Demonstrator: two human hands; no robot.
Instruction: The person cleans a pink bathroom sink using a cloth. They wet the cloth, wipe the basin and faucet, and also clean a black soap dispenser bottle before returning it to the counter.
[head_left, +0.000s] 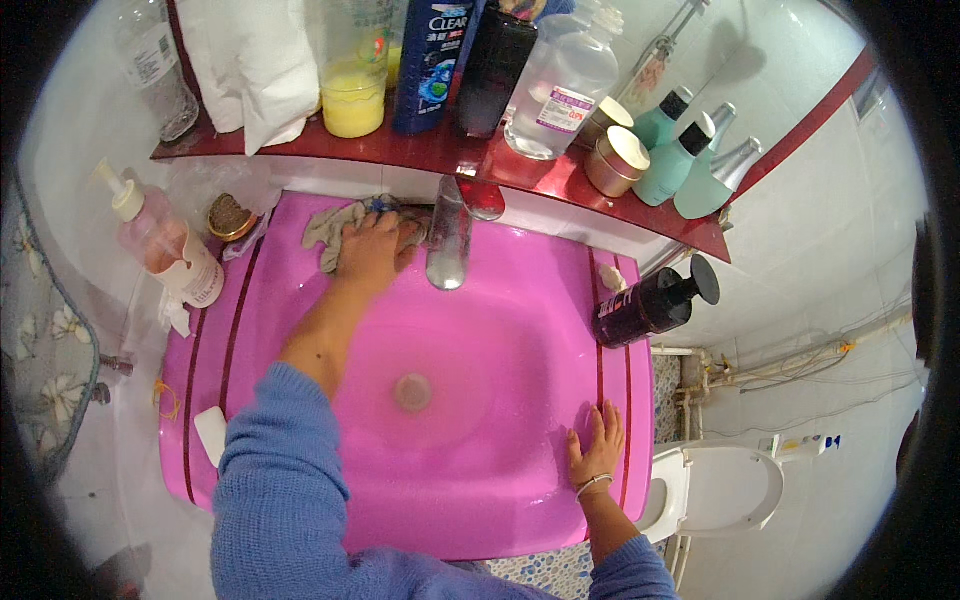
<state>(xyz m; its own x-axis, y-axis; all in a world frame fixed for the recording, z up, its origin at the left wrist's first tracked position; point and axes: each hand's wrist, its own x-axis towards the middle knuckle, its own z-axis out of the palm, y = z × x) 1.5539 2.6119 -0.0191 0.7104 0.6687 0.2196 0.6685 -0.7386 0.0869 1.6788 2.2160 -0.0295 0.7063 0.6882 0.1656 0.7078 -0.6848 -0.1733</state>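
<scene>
My left hand (371, 247) presses on a crumpled grey cloth (324, 232) at the back left of the pink washbasin (480, 487), just left of the metal faucet (448, 247). Part of the cloth is hidden beneath the palm. My right hand (596, 450) lies with fingers spread on the basin's right rim, holding nothing, a bracelet at its wrist. Cloudy water seems to stand in the bowl over the round drain (412, 392). Beyond the right hand, a dark pump bottle (645, 307) lies tilted on the right rim.
A dark red shelf (420, 165) overhangs the basin's back, crowded with bottles, jars and a plastic cup (354, 97). At left are a pink pump bottle (176, 255), a scrubber in a round lid (230, 217) and a white bar of soap (211, 435). A toilet (724, 487) stands lower right.
</scene>
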